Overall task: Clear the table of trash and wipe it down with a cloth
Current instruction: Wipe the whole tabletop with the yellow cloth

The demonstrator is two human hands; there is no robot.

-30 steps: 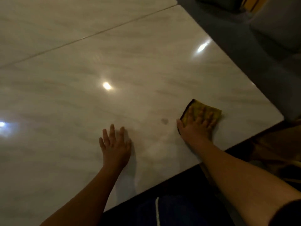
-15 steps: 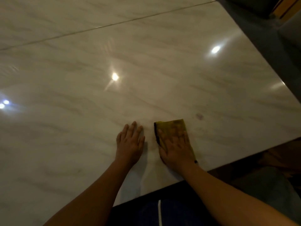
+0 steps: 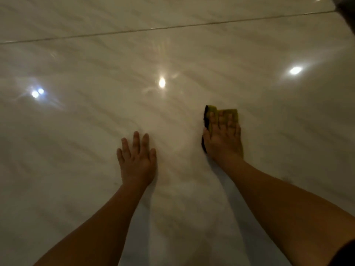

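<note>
A glossy pale marble table (image 3: 96,131) fills almost the whole view. My right hand (image 3: 223,140) lies flat with straight fingers on a folded yellow cloth (image 3: 231,112) with a dark edge, pressing it against the tabletop right of centre. The cloth shows beyond my fingertips and along both sides of the hand. My left hand (image 3: 137,159) rests flat on the bare marble to the left of the cloth, fingers straight and slightly spread, holding nothing. No trash shows on the table.
A thin seam (image 3: 172,27) runs across the table near the top. Several ceiling lights reflect off the surface. The table's far right corner (image 3: 345,8) meets a dark area at the top right.
My right hand has slid the cloth away from the table's near edge, farther onto the top and away from my left hand. The view has moved forward, so the near edge is out of sight.
</note>
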